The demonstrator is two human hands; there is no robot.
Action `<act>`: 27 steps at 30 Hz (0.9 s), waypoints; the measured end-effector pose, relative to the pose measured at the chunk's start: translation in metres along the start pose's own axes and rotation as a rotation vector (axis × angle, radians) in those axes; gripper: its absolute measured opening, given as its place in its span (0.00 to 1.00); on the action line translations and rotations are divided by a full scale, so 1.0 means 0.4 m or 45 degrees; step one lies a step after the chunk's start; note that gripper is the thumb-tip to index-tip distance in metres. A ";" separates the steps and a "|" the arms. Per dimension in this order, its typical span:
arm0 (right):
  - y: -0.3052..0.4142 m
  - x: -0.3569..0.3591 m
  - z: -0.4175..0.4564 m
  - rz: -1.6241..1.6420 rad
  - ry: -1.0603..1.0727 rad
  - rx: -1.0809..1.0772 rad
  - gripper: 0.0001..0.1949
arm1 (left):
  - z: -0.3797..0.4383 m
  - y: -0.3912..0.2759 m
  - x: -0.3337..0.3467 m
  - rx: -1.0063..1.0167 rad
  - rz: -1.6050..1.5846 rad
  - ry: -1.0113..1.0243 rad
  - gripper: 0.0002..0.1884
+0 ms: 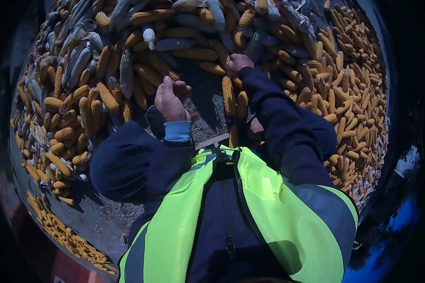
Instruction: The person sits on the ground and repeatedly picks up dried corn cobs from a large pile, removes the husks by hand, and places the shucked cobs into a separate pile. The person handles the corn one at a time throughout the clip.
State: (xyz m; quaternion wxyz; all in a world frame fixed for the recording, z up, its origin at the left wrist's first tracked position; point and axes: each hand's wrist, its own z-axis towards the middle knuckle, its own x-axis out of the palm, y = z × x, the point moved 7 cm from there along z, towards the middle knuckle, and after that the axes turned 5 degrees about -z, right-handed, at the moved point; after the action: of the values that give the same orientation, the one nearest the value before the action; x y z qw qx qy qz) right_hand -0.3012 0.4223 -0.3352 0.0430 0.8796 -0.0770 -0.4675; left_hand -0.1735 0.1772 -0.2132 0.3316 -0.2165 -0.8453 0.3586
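Observation:
My left hand (pixel 172 100), in a light blue cuff, is half curled with thumb and fingers apart beside the tip of a yellow ear of corn (pixel 159 65); nothing shows in it. My right hand (pixel 239 64) is bent, its fingertips at the lower end of another ear of corn (pixel 219 51); whether it grips that ear cannot be told. Below it, a husked ear (pixel 228 96) lies on the ground, pointing towards me. A pale husked-over ear (pixel 126 74) lies to the left among bare yellow ears.
Corn is heaped ahead and on both sides, with dry husks (pixel 79 63) at the upper left and bare ears (pixel 350 102) at the right. Grey gravelly ground (pixel 209 109) shows between my hands. More ears (pixel 69 235) lie at the lower left. My knees (pixel 124 162) flank the gap.

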 end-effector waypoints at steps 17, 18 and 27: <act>0.162 0.230 0.042 0.208 0.435 -0.062 0.32 | 0.017 0.017 -0.002 -0.067 0.110 -0.016 0.11; 0.166 0.195 0.001 0.389 0.480 -0.045 0.34 | 0.017 0.023 -0.009 -0.067 0.110 -0.055 0.11; 0.256 -0.194 -0.375 0.167 -0.321 -0.682 0.23 | 0.008 0.050 0.045 -0.154 -0.297 0.214 0.21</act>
State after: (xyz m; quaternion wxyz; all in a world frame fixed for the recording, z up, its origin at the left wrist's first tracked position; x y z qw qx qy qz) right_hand -0.2293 0.3356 -0.1727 0.2935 0.7653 -0.0123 -0.5728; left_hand -0.1855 0.1994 -0.2227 0.4270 -0.1657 -0.8540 0.2467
